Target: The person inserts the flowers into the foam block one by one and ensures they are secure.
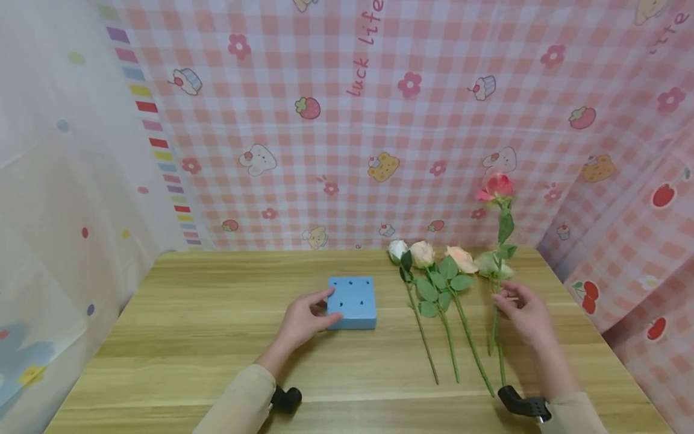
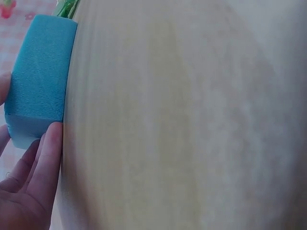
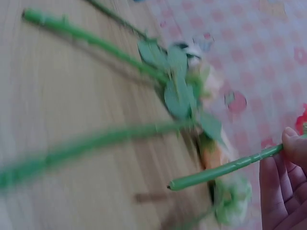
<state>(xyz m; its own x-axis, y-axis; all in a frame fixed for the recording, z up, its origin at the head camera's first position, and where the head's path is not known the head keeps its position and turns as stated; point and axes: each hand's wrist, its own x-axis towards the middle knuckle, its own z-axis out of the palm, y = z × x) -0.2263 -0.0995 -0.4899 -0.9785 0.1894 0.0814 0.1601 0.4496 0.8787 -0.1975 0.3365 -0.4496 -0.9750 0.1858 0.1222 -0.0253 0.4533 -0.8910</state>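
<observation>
A blue foam block [image 1: 352, 301] with several small holes in its top lies on the wooden table. Against its left side my left hand [image 1: 305, 316] holds it, the thumb over the top near the front; the same block [image 2: 43, 72] shows its front face in the left wrist view. On the right, my right hand [image 1: 523, 310] pinches the green stem [image 3: 225, 167] of a pink-red rose [image 1: 496, 188]. That flower points up in front of the curtain, and its cut stem end hangs over the table.
To the right of the block lie a white rose [image 1: 398, 250], a pale pink rose [image 1: 422, 254], a peach rose [image 1: 462, 259] and a pale green rose [image 1: 488, 265], stems toward me. A checked curtain [image 1: 282, 138] hangs behind the table [image 1: 217, 319].
</observation>
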